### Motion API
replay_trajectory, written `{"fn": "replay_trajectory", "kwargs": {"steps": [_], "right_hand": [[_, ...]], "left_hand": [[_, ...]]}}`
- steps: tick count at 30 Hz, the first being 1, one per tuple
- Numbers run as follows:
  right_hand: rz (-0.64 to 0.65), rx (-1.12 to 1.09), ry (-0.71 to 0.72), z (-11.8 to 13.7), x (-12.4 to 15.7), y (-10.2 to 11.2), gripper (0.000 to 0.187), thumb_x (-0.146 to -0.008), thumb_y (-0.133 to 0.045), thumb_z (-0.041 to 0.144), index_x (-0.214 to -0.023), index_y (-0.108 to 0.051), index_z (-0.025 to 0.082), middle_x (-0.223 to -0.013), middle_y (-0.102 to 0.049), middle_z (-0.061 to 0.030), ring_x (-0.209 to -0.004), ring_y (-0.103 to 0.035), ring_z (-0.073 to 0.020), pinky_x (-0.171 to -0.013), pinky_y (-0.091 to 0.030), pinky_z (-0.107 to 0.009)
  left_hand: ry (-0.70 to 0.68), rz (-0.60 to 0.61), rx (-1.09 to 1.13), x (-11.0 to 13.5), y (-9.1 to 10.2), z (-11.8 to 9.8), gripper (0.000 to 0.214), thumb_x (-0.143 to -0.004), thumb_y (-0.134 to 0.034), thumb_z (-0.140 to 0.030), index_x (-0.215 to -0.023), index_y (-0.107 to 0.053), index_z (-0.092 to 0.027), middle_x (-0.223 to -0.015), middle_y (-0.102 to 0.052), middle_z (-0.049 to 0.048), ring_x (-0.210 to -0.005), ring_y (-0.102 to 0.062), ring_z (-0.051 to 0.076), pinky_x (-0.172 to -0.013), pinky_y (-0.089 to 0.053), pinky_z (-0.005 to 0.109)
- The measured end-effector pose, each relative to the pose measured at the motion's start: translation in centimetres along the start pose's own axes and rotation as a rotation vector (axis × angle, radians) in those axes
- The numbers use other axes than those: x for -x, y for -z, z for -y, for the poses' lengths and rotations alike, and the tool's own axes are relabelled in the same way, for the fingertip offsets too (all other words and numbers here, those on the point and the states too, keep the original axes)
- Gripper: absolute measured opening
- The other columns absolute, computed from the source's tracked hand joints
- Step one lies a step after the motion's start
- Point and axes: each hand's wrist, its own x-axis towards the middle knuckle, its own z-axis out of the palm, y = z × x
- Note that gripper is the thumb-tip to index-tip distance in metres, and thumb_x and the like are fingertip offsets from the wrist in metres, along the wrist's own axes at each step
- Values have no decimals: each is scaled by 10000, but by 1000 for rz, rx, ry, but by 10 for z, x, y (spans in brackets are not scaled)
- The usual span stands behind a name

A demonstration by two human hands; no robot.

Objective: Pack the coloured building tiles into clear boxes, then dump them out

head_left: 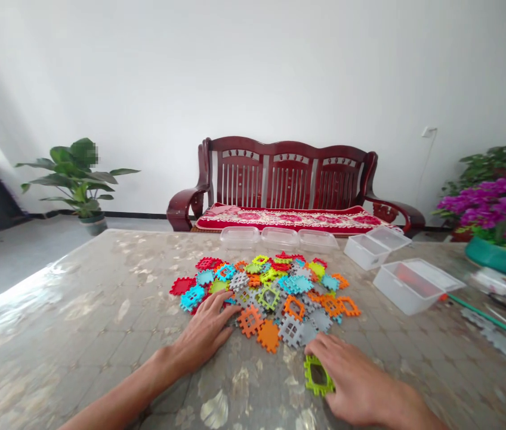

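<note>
A heap of flat plastic interlocking tiles in red, blue, green, orange and grey spreads over the middle of the table. My left hand rests at the heap's near left edge, fingers stretched out, beside an orange window tile. Between the thumb and fingers of my right hand is a lime green frame tile with a large opening, at the table's near side. Closest to that hand in the heap are a grey window tile and a solid orange tile.
Three clear plastic containers line the table's far edge. Two open lidded boxes stand at right, near a teal stick and a pot of purple flowers. Beyond the table are a wooden bench and a potted plant.
</note>
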Motion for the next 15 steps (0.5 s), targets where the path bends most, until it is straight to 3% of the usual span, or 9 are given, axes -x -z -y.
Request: {"fn": "replay_trajectory", "kwargs": {"steps": [3, 7, 11, 15], "right_hand": [[-174, -87, 17, -3, -17, 14, 464, -627, -553, 89, -1071, -580, 221, -1083, -625, -66, -1004, -582, -228, -877, -464, -340], [-585, -149, 16, -25, -53, 30, 465, -743, -586, 191, -1204, -554, 239, -1258, -597, -72, -1197, -532, -233, -1033, -414, -386], [-857, -214, -154, -79, -72, 27, 380, -822, -540, 334, -1173, -582, 197, -1211, -623, -109, -1137, -574, -250, -1009, -436, -426], [-941, -310, -367, -143, -68, 6, 437, -849, -447, 472, -1120, -622, 177, -1140, -663, -132, -1052, -611, -266, -954, -459, -440]], "left_hand": [[-1, -32, -11, -1, -2, 4, 408, -878, -495, -128, -1231, -578, -312, -1382, -492, 53, -1287, -453, 269, -1075, -428, 489], [-7, -95, 10, -5, 3, -5, 330, -923, -505, -228, -1238, -574, -294, -1351, -533, 61, -1260, -498, 262, -1059, -452, 460], [-25, -124, 59, -16, 13, -30, 302, -972, -463, -315, -1257, -562, -291, -1380, -529, 68, -1280, -495, 254, -1057, -455, 424], [-104, -109, 91, -43, 18, -70, 306, -957, -466, -255, -1240, -576, -292, -1384, -539, 57, -1334, -443, 260, -1101, -404, 464]]}}
